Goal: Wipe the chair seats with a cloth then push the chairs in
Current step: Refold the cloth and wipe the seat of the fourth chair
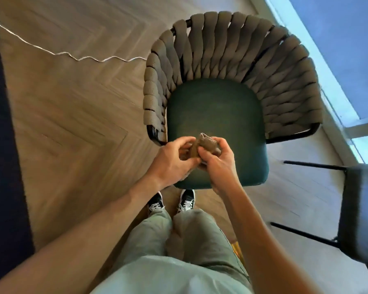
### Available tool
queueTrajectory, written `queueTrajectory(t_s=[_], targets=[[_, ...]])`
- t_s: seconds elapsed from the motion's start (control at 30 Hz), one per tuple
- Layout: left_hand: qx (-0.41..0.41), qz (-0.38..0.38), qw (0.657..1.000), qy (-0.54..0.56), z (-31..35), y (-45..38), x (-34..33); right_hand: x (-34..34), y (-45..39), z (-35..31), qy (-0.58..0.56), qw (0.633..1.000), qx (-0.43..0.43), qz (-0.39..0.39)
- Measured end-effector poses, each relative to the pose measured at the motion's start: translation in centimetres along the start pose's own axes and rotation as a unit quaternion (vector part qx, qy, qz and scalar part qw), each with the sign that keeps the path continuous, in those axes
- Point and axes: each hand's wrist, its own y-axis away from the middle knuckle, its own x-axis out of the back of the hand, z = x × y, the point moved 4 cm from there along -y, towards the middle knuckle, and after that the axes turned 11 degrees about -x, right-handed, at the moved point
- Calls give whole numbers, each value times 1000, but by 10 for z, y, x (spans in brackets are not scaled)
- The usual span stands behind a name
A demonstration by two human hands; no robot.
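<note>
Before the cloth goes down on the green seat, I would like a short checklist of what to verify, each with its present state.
1. Cloth in hand: ok. The left hand and right hand both grip the bunched brown cloth.
2. Cloth opened flat for wiping: not ok, it is crumpled between the fingers.
3. Seat free of objects: ok, nothing lies on the part that shows.
4. Cloth touching the seat: not ok, it is held above the front part.
5. Cloth damp or dry: cannot tell.
6. Floor hazard: not ok, a white cable runs across the floor to the chair's left side.
</note>
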Motion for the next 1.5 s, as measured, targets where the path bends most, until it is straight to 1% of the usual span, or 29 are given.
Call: queueTrajectory(t_s=[0.1, 0.2, 0.3, 0.37, 0.43, 0.53, 0.63, 0.8, 0.87, 1.0, 1.13, 1.23, 1.37, 1.43, 1.5], targets=[[-27, 11, 999, -41, 25, 26, 4, 4, 36, -1, 17, 1000, -3, 16], [-62, 9, 995, -78, 50, 40, 9, 11, 62, -12, 28, 999, 29, -3], [-93, 5, 989, -116, 70, 49, 13, 19, 84, -26, 106, 991, 85, -5], [-102, -7, 987, -126, 79, 55, 13, 24, 91, -29, 170, 978, 123, -11], [-101, -32, 987, -122, 82, 60, 14, 25, 98, -32, 234, 959, 158, -18], [-99, -77, 985, -121, 85, 63, 17, 25, 101, -41, 269, 946, 176, -32], [-97, -90, 987, -92, 89, 60, 29, 18, 101, -51, 239, 952, 176, -74], [-72, -75, 995, -7, 90, 36, 71, -6, 92, -74, 172, 964, 202, -8], [-69, -55, 996, 13, 86, 22, 94, -24, 84, -85, 141, 971, 193, 8], [-50, -38, 993, 96, 75, -15, 145, -73, 68, -113, 77, 981, 174, 41], [-14, -32, 983, 183, 72, -49, 206, -135, 57, -144, -14, 989, 138, 56], [-23, -53, 985, 165, 76, -67, 247, -175, 46, -162, -47, 991, 100, 73], [-12, -61, 989, 137, 76, -95, 292, -215, 33, -176, -111, 992, 40, 44], [9, -72, 984, 164, 73, -109, 309, -225, 26, -182, -131, 991, 20, 23], [24, -101, 973, 204, 73, -122, 321, -233, 15, -188, -146, 989, 12, 9]])
